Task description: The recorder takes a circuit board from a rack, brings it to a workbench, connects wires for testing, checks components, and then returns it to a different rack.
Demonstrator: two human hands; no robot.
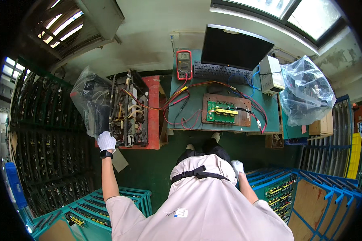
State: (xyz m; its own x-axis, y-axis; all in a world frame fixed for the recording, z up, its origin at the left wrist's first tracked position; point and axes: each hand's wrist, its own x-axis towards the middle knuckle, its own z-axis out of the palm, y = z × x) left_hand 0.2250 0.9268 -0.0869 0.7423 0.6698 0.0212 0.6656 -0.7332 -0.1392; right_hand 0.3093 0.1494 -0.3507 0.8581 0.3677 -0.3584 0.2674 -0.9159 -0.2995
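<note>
This is an electronics workshop. A multimeter and circuit board lie on the table, an opened wired unit stands alongside, and a blue rack holds boards.

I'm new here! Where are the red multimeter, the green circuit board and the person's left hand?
Red multimeter (184, 65): head view, on its dial.
Green circuit board (222, 113): head view, middle of its upper face.
Left hand (106, 141): head view, back of the gloved hand.

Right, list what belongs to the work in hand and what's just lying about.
Likely in use:
unit, beside the left hand
board
wires
multimeter

Apparently lying about:
monitor
keyboard
far-right plastic
</note>
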